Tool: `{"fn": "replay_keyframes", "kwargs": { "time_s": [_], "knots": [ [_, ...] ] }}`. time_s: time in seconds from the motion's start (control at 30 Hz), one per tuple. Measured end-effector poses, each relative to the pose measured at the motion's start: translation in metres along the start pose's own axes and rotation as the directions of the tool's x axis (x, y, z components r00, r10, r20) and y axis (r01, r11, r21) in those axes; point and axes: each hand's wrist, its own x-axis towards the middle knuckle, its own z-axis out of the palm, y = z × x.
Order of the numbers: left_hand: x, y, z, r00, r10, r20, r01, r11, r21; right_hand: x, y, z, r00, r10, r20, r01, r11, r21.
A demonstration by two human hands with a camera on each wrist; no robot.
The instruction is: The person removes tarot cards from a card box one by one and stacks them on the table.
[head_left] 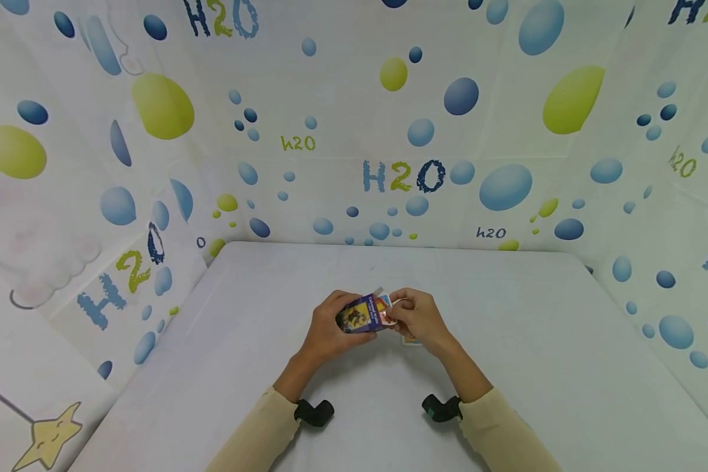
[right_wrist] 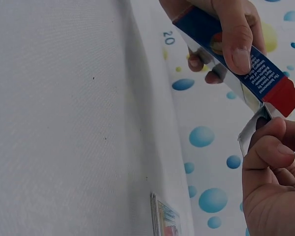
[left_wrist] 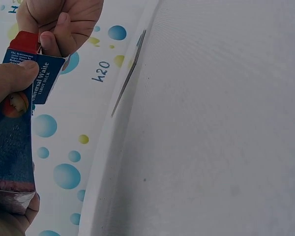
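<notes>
Box (head_left: 356,316) is in my left hand (head_left: 323,331), raised off the table (head_left: 507,308) and in front of me near the middle. My left thumb lies along its narrow blue side and my other fingers wrap the opposite edge, so the grip is closed around it. It leans over, one end toward my right hand (head_left: 420,321). The broad face I see from above is blue with a yellow picture; from my left wrist I can read "Universal Waite Tarot Deck" on a blue panel.

At the near end of the right hand, my thumb and forefinger pinch a pale flap (right_wrist: 253,130), the other fingers curled in. A red tab (right_wrist: 285,96) sticks out just beside it. How far the end is open, I cannot tell.

Cards (right_wrist: 167,219) lie in a thin stack on the table below my right hand, which hides part of them from above. Black cameras (head_left: 314,413) sit at both my wrists, next to cream sleeves (head_left: 259,432). Beyond the table hangs a white cloth (head_left: 354,85) with blue and green bubbles and "H2O" lettering.
</notes>
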Motion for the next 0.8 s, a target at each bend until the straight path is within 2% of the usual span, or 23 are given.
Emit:
{"fn": "replay_keyframes", "kwargs": {
  "time_s": [0.3, 0.47, 0.8],
  "knots": [
    [0.0, -0.003, 0.0, 1.0, -0.006, -0.012, 0.006, 1.0, 0.004, 0.0, 0.0, -0.006, 1.0, -0.016, -0.024, 0.015, 1.0, -0.017],
    [0.0, -0.003, -0.001, 0.999, -0.033, -0.012, 0.033, 0.999, 0.003, 0.001, -0.001, -0.009, 1.0, -0.017, -0.009, 0.016, 1.0, -0.017],
    [-0.001, -0.002, -0.001, 0.999, -0.039, -0.017, 0.04, 0.999, 0.009, 0.003, 0.003, -0.016, 1.0, -0.001, -0.011, 0.001, 1.0, -0.013]
  ]
}}
